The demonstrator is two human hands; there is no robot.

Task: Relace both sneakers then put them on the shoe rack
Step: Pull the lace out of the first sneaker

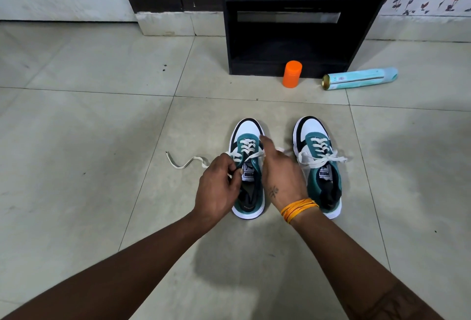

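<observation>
Kneeling over the left sneaker (248, 166), I see open floor (89, 128) left of it, the right sneaker (318, 164) just beside, the shoe rack (293, 39) beyond. My left hand (219, 189) pinches its lace (186, 163); my right hand (280, 169) rests curled against its laces, grip unclear.

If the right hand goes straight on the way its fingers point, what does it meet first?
Probably the white toe cap of the left sneaker: the right hand points forward over its laces. Depth is unclear.
</observation>
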